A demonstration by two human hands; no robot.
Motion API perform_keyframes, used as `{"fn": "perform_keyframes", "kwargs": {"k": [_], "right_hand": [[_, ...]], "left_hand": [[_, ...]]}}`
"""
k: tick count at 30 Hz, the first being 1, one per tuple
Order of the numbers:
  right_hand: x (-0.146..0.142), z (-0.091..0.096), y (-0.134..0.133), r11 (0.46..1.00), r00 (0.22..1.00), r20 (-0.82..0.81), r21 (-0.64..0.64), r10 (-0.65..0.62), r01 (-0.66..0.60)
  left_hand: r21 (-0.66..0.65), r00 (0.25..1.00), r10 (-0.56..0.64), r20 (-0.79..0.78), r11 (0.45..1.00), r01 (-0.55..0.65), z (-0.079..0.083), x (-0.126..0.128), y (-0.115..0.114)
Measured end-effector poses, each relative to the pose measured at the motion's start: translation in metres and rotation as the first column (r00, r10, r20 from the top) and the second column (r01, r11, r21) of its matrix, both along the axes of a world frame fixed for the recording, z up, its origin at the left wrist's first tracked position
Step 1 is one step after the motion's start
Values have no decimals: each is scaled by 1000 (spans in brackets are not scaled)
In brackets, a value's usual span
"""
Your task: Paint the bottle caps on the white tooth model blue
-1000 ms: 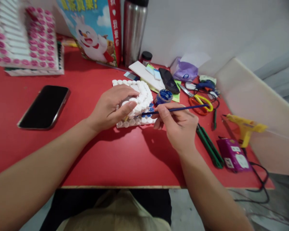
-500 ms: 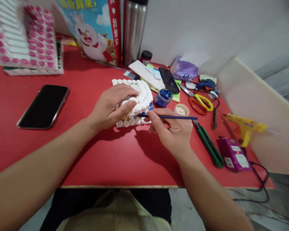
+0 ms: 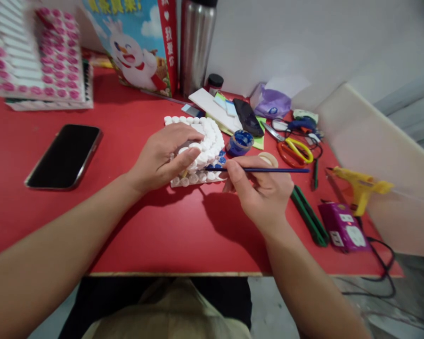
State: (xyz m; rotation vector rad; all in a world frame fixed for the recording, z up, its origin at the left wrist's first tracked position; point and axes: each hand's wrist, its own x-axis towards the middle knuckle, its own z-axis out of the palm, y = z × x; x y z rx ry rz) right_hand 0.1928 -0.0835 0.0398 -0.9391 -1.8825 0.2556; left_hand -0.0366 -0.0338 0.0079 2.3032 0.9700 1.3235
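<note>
A white bumpy craft piece (image 3: 208, 136) made of many small round white pieces lies on the red table (image 3: 127, 221). My left hand (image 3: 162, 157) is closed over its left side and holds it down. My right hand (image 3: 257, 188) pinches a thin blue paintbrush (image 3: 268, 170), whose tip touches the blue-painted spots at the piece's lower right edge. A small open pot of blue paint (image 3: 239, 142) stands just right of the piece.
A black phone (image 3: 65, 156) lies at the left. Behind are a steel bottle (image 3: 195, 44), a cartoon box (image 3: 141, 42) and pink-dotted sheets (image 3: 35, 56). At the right are scissors (image 3: 291, 150), a green cutter (image 3: 309, 216), a yellow glue gun (image 3: 360, 188) and a purple device (image 3: 342, 228).
My right hand slid left along the piece's lower edge with the brush, then back right a little. My left hand has stayed on the craft piece.
</note>
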Motion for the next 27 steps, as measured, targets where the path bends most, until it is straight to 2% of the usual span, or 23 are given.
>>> {"fn": "perform_keyframes", "kwargs": {"k": [3,5,9,15,19,22,27], "right_hand": [[1,0,1,1000,1000,6,-3,18,-18],[2,-1,1,1000,1000,-3,-24,-17,17],[3,-2,0,995,995,-92,-92,-42,33],[3,-1,1,999,1000,-13,-45,-26,25],[3,-2,1,996,995,-94,-89,-33,25],[3,-2,1,997,997,-81,-77,-11,5],[3,-3,2,995,994,-99,-88,-45,36]], "left_hand": [[27,1000,-7,7,1000,7,-1,0,0],[39,1000,-15,12,999,15,-2,-1,1],[38,1000,-23,15,999,23,-2,0,1],[25,1000,-22,8,999,21,-1,-1,1],[44,999,-36,19,998,36,-3,-1,2],[68,998,-46,29,997,44,-4,-1,3],[34,999,-40,12,999,39,-3,-2,2]]}}
